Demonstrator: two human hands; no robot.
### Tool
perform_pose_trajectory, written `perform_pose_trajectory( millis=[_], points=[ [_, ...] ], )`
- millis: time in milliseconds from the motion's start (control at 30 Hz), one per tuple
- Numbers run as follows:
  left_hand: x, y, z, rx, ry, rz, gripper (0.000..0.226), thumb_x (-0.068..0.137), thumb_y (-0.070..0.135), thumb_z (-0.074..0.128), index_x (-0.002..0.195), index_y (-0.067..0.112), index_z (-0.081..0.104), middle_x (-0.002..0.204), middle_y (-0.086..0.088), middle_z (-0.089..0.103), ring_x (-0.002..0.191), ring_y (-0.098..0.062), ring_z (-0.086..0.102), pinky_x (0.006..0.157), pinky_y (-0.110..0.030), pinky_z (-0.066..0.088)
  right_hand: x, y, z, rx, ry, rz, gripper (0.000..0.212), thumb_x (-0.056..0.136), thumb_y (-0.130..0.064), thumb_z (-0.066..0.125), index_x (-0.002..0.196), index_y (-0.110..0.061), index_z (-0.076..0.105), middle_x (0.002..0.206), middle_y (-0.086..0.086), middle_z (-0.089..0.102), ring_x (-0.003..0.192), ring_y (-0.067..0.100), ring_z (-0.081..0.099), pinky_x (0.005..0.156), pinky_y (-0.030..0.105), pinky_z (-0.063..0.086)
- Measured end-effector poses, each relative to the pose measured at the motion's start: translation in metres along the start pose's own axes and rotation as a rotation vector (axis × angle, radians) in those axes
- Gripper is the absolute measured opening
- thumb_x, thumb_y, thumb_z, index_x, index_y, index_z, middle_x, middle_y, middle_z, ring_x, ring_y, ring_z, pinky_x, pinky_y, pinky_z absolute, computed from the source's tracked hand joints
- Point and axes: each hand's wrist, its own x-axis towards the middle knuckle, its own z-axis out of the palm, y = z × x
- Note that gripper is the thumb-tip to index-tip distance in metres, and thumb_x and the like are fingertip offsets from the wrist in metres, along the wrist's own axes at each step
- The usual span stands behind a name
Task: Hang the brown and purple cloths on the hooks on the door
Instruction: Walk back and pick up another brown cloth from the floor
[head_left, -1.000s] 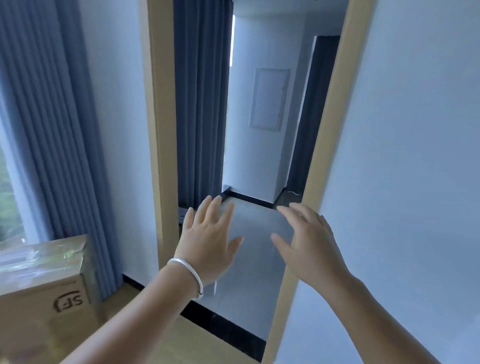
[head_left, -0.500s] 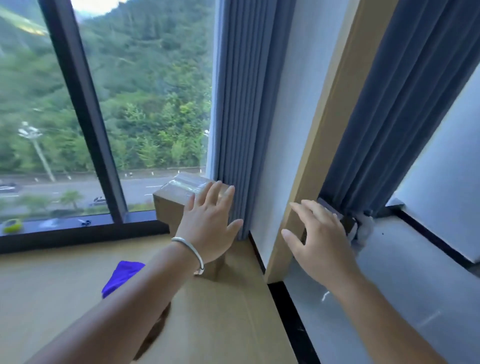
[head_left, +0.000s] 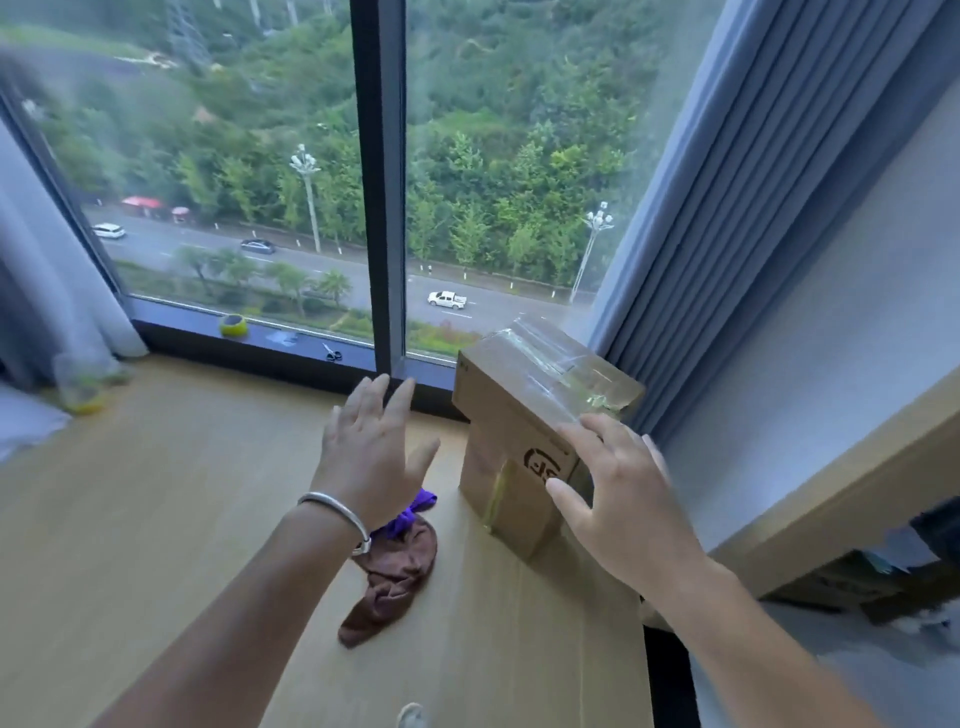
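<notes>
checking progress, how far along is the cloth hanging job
Nothing is hung yet. The brown cloth and purple cloth lie crumpled together on the floor. The left hand and right hand are open and empty. Left: pick up both, hang them; no hooks in view.

Bright daylight from window (head_left: 260, 156); motion blur at left edge; wide-angle bending at edges.

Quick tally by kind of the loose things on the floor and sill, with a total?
Cloths: 2, brown cloth and purple cloth
Cardboard box: 1
Tape roll: 1
Scissors: 1
Total: 5
</notes>
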Motion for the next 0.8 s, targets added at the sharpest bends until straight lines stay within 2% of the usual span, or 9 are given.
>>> perform_pose_trajectory(
  millis=[133,233,300,467,800],
  points=[
    [0.034,-0.047,0.035,0.002,-0.059,-0.153,0.068,0.092,0.050,0.046,0.150,0.022,0.021,0.157,-0.007,0.018,0.145,-0.023,0.012,0.117,-0.042,0.015,0.068,0.003,0.043,-0.020,-0.116,-0.068,0.053,0.090,-0.043,0.055,0.141,-0.031,0.041,0.144,-0.009,0.037,0.137,0.009,0.027,0.119,0.041,0.010],
    [0.047,-0.082,0.059,0.005,-0.099,-0.255,0.068,0.092,0.050,0.046,0.149,0.022,0.022,0.156,-0.006,0.020,0.144,-0.024,0.015,0.116,-0.040,0.015,0.109,0.000,0.081,0.009,-0.197,-0.096,0.054,0.091,-0.043,0.055,0.141,-0.030,0.041,0.145,-0.007,0.037,0.138,0.011,0.027,0.119,0.042,0.013],
    [0.046,-0.099,0.071,0.015,-0.116,-0.300,0.068,0.092,0.050,0.047,0.149,0.022,0.023,0.155,-0.006,0.022,0.143,-0.024,0.017,0.116,-0.039,0.016,0.123,-0.002,0.103,0.014,-0.238,-0.111,0.054,0.091,-0.042,0.055,0.142,-0.030,0.041,0.146,-0.007,0.037,0.138,0.011,0.027,0.118,0.042,0.015],
    [0.039,-0.139,0.112,0.011,-0.179,-0.458,0.068,0.092,0.047,0.050,0.149,0.021,0.024,0.154,-0.006,0.024,0.143,-0.023,0.018,0.113,-0.038,0.019,0.148,-0.001,0.175,0.038,-0.405,-0.159,0.056,0.091,-0.041,0.055,0.143,-0.030,0.038,0.148,-0.007,0.035,0.140,0.009,0.023,0.118,0.038,0.008],
    [0.011,-0.190,0.261,-0.052,-0.396,-0.698,0.065,0.094,0.047,0.045,0.150,0.026,0.019,0.157,0.000,0.017,0.145,-0.018,0.013,0.115,-0.033,0.018,0.185,0.033,0.369,0.070,-0.709,-0.276,0.056,0.088,-0.035,0.060,0.140,-0.026,0.044,0.143,-0.004,0.041,0.135,0.013,0.034,0.116,0.041,0.020]
  ],
)
